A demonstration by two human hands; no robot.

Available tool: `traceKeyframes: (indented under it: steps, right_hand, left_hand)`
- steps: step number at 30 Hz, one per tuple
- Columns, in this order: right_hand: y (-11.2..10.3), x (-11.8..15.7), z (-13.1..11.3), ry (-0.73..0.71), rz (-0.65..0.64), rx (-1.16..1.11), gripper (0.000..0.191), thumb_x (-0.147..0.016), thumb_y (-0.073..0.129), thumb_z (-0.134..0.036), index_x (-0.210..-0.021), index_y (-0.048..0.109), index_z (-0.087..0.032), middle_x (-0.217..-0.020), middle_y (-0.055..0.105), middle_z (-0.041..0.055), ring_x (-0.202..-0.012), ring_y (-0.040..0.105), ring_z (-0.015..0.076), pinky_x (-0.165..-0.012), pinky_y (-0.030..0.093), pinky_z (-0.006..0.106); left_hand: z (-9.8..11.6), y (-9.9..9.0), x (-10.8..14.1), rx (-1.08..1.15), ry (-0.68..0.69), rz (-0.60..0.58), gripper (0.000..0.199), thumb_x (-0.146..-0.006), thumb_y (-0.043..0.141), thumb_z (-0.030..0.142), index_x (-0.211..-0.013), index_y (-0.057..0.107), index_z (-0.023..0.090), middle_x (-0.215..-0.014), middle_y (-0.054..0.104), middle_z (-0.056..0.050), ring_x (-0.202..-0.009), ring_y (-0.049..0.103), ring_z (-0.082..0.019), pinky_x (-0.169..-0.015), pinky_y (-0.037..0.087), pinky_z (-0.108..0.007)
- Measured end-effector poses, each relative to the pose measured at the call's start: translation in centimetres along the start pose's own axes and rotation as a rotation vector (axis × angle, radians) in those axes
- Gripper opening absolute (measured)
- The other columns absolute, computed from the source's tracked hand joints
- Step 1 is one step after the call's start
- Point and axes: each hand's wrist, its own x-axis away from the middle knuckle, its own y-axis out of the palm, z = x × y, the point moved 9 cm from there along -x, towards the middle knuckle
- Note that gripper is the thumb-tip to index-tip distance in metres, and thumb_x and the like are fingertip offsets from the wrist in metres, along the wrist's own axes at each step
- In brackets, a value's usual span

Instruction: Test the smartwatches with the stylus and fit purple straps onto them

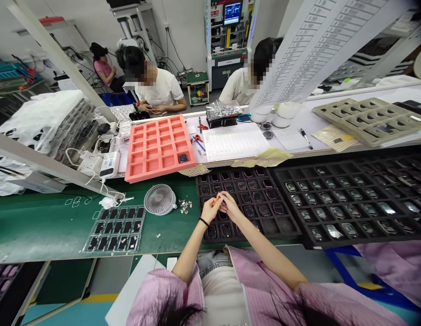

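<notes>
Over the black foam tray (276,226), my two hands meet with their fingers closed close together. A slim orange piece (217,198) sticks up from the fingertips of my left hand (210,210). My right hand (230,206) is pinched round a small dark part, mostly hidden by the fingers; its kind cannot be made out. Dark watch-like cases (249,211) with pinkish rims lie in the tray's pockets under and around my hands. Some pockets at the tray's near right corner hold nothing.
Right of my hands lies another black tray (295,233) of watch-like parts. Leftward are a small fan (160,199), scattered small pieces (186,207) and a clear tray (115,228). A pink foam tray (159,145) rests on the shelf edge ahead; co-workers (159,90) sit beyond.
</notes>
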Motion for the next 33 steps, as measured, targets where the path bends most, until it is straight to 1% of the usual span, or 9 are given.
traceKeyframes:
  steps: [3,8,11,15,19,21,24,29,33]
  right_hand:
    - [-2.2,-1.0,-0.4,-0.071,0.089,0.154,0.036,-0.069,0.067,-0.053,-0.083,0.051,-0.024,-0.052,0.047,-0.0102,-0.034,0.032,0.0051,-0.033,0.024,0.016]
    - [-7.8,-3.0,-2.2,-0.169,0.242,0.461,0.020,-0.072,0.064,-0.040,-0.075,0.052,-0.024,-0.060,0.051,-0.0063,-0.050,0.048,0.0122,-0.050,0.039,0.023]
    - [-8.9,-3.2,-2.2,-0.193,0.247,0.630,0.010,-0.070,0.064,-0.028,-0.068,0.055,-0.024,-0.064,0.055,-0.0025,-0.066,0.056,0.0186,-0.069,0.045,0.032]
    - [-10.0,-2.2,-2.5,-0.234,0.319,0.779,0.006,-0.072,0.061,-0.026,-0.078,0.061,-0.023,-0.084,0.061,0.0062,-0.097,0.055,0.0277,-0.091,0.040,0.042]
    - [-13.1,-0.8,-4.3,-0.242,0.490,0.839,0.014,-0.075,0.060,-0.032,-0.082,0.058,-0.020,-0.108,0.054,0.0183,-0.121,0.038,0.0380,-0.097,0.032,0.050]
    - [-14.5,-0.5,-5.0,-0.226,0.530,0.830,0.018,-0.072,0.065,-0.035,-0.073,0.054,-0.020,-0.106,0.053,0.0209,-0.121,0.037,0.0415,-0.094,0.033,0.052]
    - [-14.9,-0.5,-5.7,-0.216,0.505,0.767,0.032,-0.063,0.074,-0.040,-0.060,0.047,-0.023,-0.091,0.057,0.0171,-0.112,0.045,0.0403,-0.086,0.039,0.048]
    - [-10.7,0.0,-5.4,-0.230,0.312,0.526,0.036,-0.058,0.076,-0.051,-0.067,0.055,-0.023,-0.062,0.054,0.0007,-0.068,0.056,0.0225,-0.057,0.044,0.032]
    - [-5.2,0.9,-5.2,-0.225,0.161,0.255,0.042,-0.068,0.066,-0.059,-0.090,0.060,-0.024,-0.063,0.057,-0.0021,-0.050,0.050,0.0139,-0.043,0.038,0.026]
  left_hand:
    - [-1.6,-2.4,-0.4,-0.202,-0.036,0.151,0.045,-0.075,0.057,0.060,-0.070,0.049,0.016,-0.049,0.041,0.008,-0.036,0.032,-0.003,-0.039,0.026,-0.017]
    - [-4.4,-10.7,0.6,-0.451,-0.166,0.377,0.031,-0.084,0.053,0.042,-0.065,0.050,0.017,-0.053,0.046,0.004,-0.049,0.048,-0.010,-0.049,0.035,-0.019]
    - [-5.6,-14.8,1.4,-0.552,-0.233,0.467,0.025,-0.083,0.054,0.032,-0.062,0.051,0.018,-0.057,0.054,0.000,-0.066,0.059,-0.017,-0.059,0.040,-0.023]
    - [-6.7,-16.6,2.1,-0.626,-0.300,0.522,0.017,-0.084,0.052,0.030,-0.072,0.058,0.020,-0.065,0.063,-0.005,-0.080,0.065,-0.026,-0.069,0.044,-0.030]
    - [-6.4,-15.4,1.8,-0.629,-0.257,0.505,0.017,-0.087,0.046,0.024,-0.081,0.061,0.020,-0.070,0.065,-0.006,-0.079,0.066,-0.026,-0.073,0.045,-0.032]
    - [-5.9,-14.2,1.5,-0.610,-0.201,0.463,0.018,-0.088,0.044,0.022,-0.085,0.061,0.019,-0.069,0.064,-0.004,-0.074,0.065,-0.022,-0.072,0.045,-0.030]
    - [-4.9,-11.7,0.9,-0.575,-0.115,0.389,0.022,-0.090,0.041,0.023,-0.091,0.062,0.019,-0.063,0.058,0.000,-0.063,0.059,-0.016,-0.065,0.043,-0.025]
    - [-2.0,-5.2,0.5,-0.331,0.066,0.144,0.037,-0.088,0.042,0.045,-0.086,0.063,0.016,-0.050,0.042,0.006,-0.045,0.040,-0.009,-0.049,0.033,-0.020]
    - [1.0,0.1,1.2,-0.169,0.097,-0.089,0.052,-0.081,0.043,0.064,-0.075,0.059,0.015,-0.044,0.034,0.009,-0.037,0.029,-0.006,-0.041,0.023,-0.019]
